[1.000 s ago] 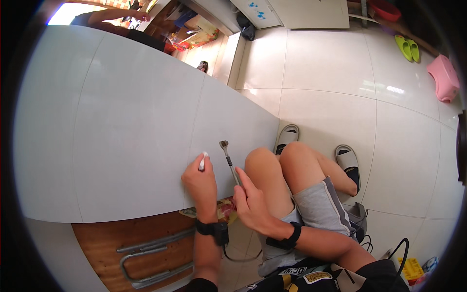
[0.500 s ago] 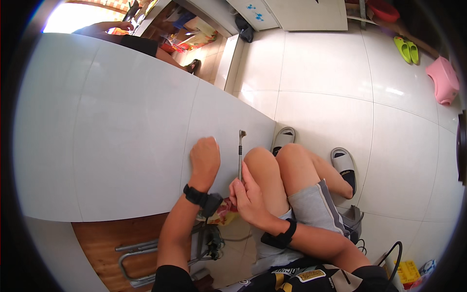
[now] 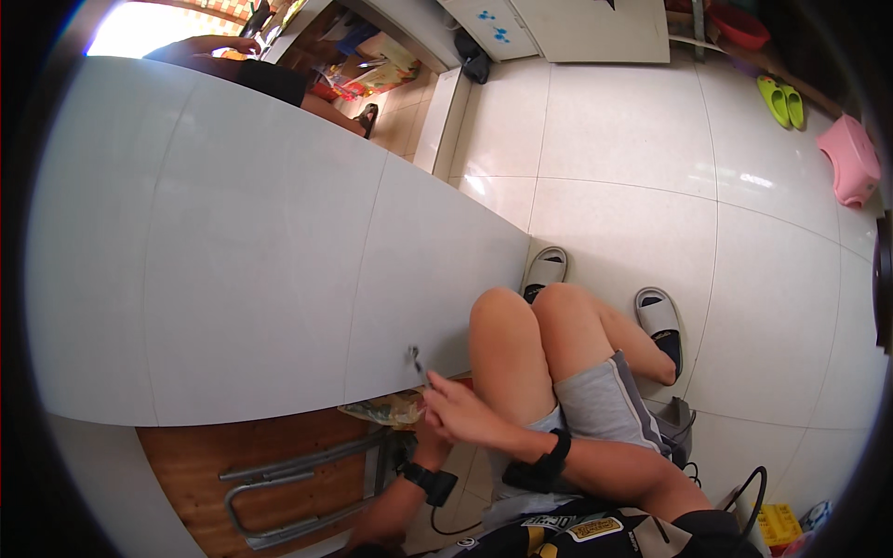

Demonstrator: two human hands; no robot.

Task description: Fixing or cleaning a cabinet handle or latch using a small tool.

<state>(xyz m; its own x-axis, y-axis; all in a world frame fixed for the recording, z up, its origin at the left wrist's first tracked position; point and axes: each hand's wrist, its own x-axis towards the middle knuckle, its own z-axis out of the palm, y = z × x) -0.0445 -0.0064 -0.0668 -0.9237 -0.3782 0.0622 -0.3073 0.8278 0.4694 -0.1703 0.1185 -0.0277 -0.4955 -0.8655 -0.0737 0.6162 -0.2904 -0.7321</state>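
Observation:
My right hand is closed around a slim metal tool with a small angled head. The head sticks out beyond my fingers, over the near edge of the white table. Below and beside it, my left hand comes up from the lower edge, close against the right one. Its fingers are mostly hidden behind my right hand, so I cannot see what they do. Both wrists wear black straps.
Under the table's near edge are a plastic bag, a wooden panel and grey metal tubing. My knees are right of the table. Farther right are a pink stool and green shoes. Another person is beyond the table.
My left hand has dropped from above the table to beside my right hand. My right hand moved lower, and the tool tilted left, its head coming down toward the near edge.

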